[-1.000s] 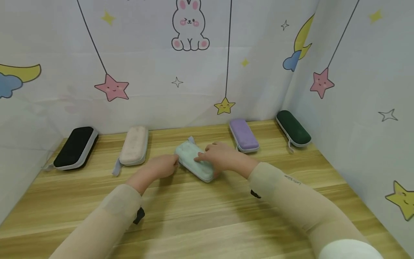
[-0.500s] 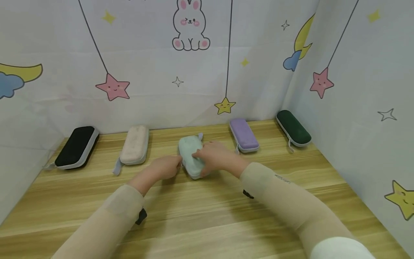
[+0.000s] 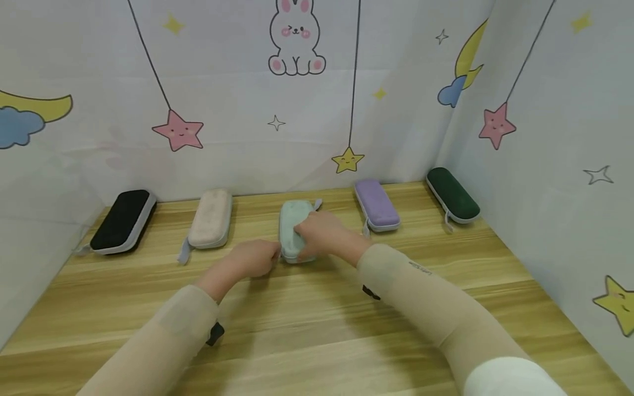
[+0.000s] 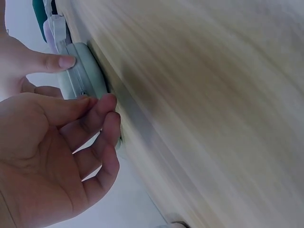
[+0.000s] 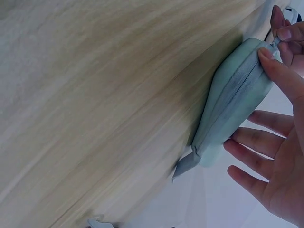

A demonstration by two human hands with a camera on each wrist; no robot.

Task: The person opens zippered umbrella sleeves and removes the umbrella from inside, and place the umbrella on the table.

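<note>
Fingers of left hand (image 3: 255,258) pinch zip pull (image 5: 275,42) at near end of mint case (image 3: 291,226); right hand (image 3: 324,234) grips same case, thumb at its edge. Case rests on wooden table (image 3: 297,324), contents hidden. Farther back: black case (image 3: 120,220), beige case (image 3: 211,217), purple case (image 3: 376,203), dark green case (image 3: 452,192), contents likewise unseen.

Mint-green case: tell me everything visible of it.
The mint-green case looks fabric-covered, oblong with rounded corners. A grey zip band runs along its side; a grey strap sticks out at its far end. It lies on the table between the pale pink case and the purple case, its zip apparently shut. The left hand pinches the zip pull at its near end; the right hand grips the case, thumb on the band.
</note>
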